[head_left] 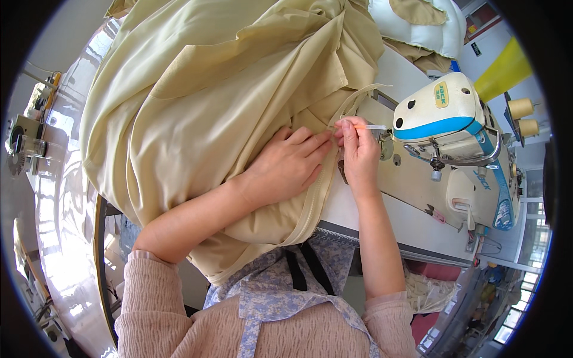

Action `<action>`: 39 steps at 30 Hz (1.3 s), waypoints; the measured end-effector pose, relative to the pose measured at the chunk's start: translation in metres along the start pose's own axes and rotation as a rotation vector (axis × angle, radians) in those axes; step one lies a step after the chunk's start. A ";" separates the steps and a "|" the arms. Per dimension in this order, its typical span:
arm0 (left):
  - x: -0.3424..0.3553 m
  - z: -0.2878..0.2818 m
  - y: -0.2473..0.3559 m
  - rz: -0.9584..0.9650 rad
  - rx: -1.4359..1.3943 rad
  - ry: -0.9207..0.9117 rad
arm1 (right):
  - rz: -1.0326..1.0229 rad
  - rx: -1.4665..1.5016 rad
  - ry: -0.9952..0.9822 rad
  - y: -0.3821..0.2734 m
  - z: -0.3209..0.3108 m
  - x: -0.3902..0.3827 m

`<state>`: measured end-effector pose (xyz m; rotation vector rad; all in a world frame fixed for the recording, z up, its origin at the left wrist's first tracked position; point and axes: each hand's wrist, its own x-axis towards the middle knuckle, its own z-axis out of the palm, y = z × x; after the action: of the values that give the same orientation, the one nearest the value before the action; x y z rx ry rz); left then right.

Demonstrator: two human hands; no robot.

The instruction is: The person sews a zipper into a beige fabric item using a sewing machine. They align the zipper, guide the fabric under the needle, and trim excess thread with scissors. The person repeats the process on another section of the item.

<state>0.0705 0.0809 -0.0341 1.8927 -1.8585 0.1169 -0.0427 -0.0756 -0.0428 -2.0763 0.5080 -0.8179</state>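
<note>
A large piece of beige fabric (203, 119) spreads over the sewing table and hangs down into my lap. A zipper (310, 218) runs along its right edge, with a loose strip of tape at the top. My left hand (285, 164) lies on the fabric, its fingers bent and gripping it beside the zipper edge. Close against those fingertips, my right hand (360, 156) pinches a thin orange tool with a pale, see-through end (373, 127). The tool's working tip is hidden by my fingers, so its exact kind cannot be told.
To the right stands a white and blue sewing machine (439, 122), close to my right hand. Thread cones (525, 118) sit behind it. Small pink-handled snips (436, 213) lie on the table. A ruler strip (337, 234) lines the front edge. A white padded piece (433, 30) rests at the back.
</note>
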 end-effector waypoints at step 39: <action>0.082 0.013 -0.050 -0.257 -0.284 -0.096 | 0.735 0.039 0.686 0.104 -0.374 -0.177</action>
<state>0.1213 -0.0017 -0.0280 1.9390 -1.5750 -0.3112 -0.4382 -0.2354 -0.0265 -1.3439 1.4942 -1.0358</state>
